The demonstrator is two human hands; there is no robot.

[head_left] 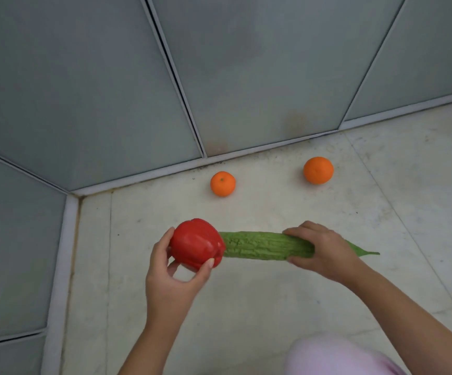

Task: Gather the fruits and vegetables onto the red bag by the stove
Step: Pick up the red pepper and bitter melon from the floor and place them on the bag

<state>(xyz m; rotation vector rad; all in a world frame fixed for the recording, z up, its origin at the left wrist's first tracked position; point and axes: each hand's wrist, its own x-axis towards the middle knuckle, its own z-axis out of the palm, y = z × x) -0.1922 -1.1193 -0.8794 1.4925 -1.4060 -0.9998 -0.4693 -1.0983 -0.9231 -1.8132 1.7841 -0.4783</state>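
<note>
While left grip (174, 269) holds pepper (196, 243) — right grip (325, 250) clasps gourd (262, 245).

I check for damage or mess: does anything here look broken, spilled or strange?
Nothing stands out. The red pepper, bitter gourd and two oranges look whole, and the pale counter shows no spill.

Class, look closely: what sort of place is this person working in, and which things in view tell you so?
Probably a kitchen counter corner, though no stove or bag shows. Clues: a pale stone-like worktop, grey glass-like wall panels in metal trim, and produce: a red bell pepper, a bitter gourd and two oranges.
</note>
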